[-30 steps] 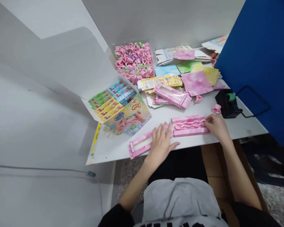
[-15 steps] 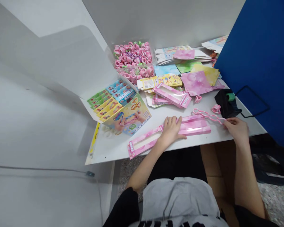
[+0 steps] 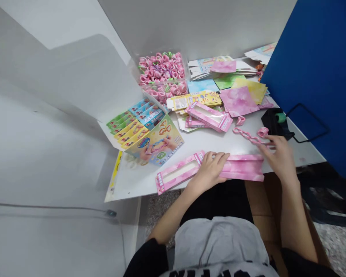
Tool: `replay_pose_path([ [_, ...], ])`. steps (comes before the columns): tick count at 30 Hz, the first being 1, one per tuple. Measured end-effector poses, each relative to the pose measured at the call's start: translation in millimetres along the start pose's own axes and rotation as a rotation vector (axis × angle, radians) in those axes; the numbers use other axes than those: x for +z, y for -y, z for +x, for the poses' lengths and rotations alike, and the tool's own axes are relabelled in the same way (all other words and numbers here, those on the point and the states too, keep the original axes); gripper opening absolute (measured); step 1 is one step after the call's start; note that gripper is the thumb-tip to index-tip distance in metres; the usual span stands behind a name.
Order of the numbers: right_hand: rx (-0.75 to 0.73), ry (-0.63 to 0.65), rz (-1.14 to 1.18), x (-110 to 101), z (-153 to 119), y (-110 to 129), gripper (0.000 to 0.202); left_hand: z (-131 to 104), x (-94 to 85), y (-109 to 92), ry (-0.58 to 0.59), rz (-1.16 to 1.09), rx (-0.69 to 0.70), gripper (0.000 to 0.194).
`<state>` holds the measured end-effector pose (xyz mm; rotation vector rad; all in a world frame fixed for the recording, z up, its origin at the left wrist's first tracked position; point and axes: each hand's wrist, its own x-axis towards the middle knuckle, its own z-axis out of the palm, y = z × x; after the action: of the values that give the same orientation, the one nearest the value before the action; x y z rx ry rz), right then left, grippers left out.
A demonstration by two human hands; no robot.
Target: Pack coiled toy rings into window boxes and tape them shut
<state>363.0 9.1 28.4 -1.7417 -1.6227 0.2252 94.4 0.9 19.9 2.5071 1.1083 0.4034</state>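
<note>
My left hand [image 3: 212, 167] is closed around the left part of a long pink cardboard box [image 3: 243, 169] at the table's front edge. The box's right end is unfolded. Between the fingertips of my right hand [image 3: 278, 156] is one end of a pink wavy cord loop [image 3: 245, 134], whose other end stretches leftward over the tabletop. A flat pink window box [image 3: 178, 173] lies left of my left hand. Two coiled pink pieces, one near the cord [image 3: 263, 132] and another farther back [image 3: 240, 120], rest on the table.
A clear bin of pink and green coils [image 3: 163, 79] stands at the back. Left of centre is an open display box [image 3: 161, 144] with coloured packs. Stacked cartons [image 3: 198, 100], coloured cards [image 3: 239, 100] and a black tape dispenser [image 3: 273, 127] lie behind my hands. A blue panel [image 3: 314, 84] borders the right.
My right hand has moved left with the cord, drawing it toward the box. The pink box has turned in my left hand, and its right end now shows spread open.
</note>
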Motion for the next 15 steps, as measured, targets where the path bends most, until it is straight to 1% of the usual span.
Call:
replay_pose_path([
  [1,-0.145,0.115,0.051,-2,-5,10,0.050,-2,-2.1,-1,0.006,-0.036,0.024,0.089],
  [2,-0.249,0.265,0.085,-3,-11,20,0.053,-4,-4.7,-1,0.014,-0.079,0.051,0.091],
  [3,-0.299,0.407,0.099,-5,-15,28,0.056,-7,-7.7,0,0.020,-0.127,0.082,0.092],
  [4,-0.304,0.528,0.091,-6,-19,35,0.058,-9,-10.5,1,0.020,-0.179,0.111,0.093],
  [5,-0.275,0.606,0.073,-6,-22,40,0.058,-12,-12.6,3,0.009,-0.235,0.133,0.092],
  [6,-0.232,0.636,0.054,-7,-25,43,0.057,-14,-13.6,3,-0.022,-0.296,0.141,0.091],
  [7,-0.192,0.628,0.040,-7,-28,45,0.056,-17,-12.8,3,-0.078,-0.369,0.129,0.091],
  [8,-0.160,0.587,0.038,-7,-30,47,0.056,-20,-10.1,1,-0.158,-0.461,0.090,0.091],
  [9,-0.140,0.525,0.048,-6,-33,49,0.057,-23,-5.4,-3,-0.260,-0.575,0.020,0.091],
  [10,-0.128,0.456,0.063,-5,-37,52,0.059,-26,1.0,-9,-0.372,-0.709,-0.077,0.091],
  [11,-0.116,0.393,0.067,-3,-41,56,0.062,-29,8.7,-18,-0.477,-0.861,-0.204,0.088],
  [12,-0.107,0.345,0.054,0,-45,61,0.064,-31,16.7,-27,-0.564,-1.012,-0.342,0.078],
  [13,-0.108,0.319,0.028,4,-50,67,0.064,-32,24.5,-36,-0.608,-1.149,-0.455,0.071],
  [14,-0.120,0.318,-0.003,8,-55,74,0.064,-33,31.4,-45,-0.633,-1.266,-0.538,0.067],
  [15,-0.143,0.330,-0.030,13,-60,80,0.063,-33,36.7,-52,-0.663,-1.344,-0.592,0.063],
])
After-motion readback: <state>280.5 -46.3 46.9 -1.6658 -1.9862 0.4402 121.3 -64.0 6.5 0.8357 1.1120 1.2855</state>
